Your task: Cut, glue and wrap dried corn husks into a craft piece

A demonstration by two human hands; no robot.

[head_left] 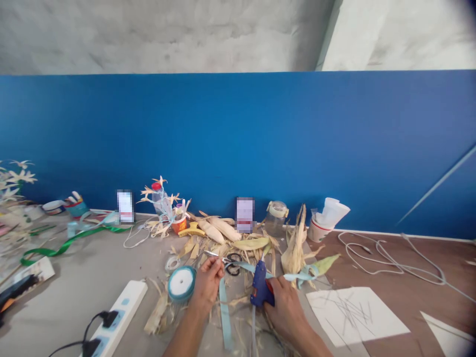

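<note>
My left hand (207,283) is closed around the handles of a pair of scissors (227,261), whose blades point left over the corn husks (238,243). A light blue ribbon (224,307) runs under that hand and off to the right. My right hand (284,301) grips a blue hot glue gun (261,286) with its nozzle pointing up and away. A spool of light blue ribbon (181,283) lies just left of my left hand.
A white power strip (117,310) with a black plug lies at front left. Green ribbon (67,243), husk flowers (163,198), a glass jar (276,216), a cup of white pieces (327,218), white cables (386,258) and white paper sheets (353,315) lie about. A blue wall stands behind.
</note>
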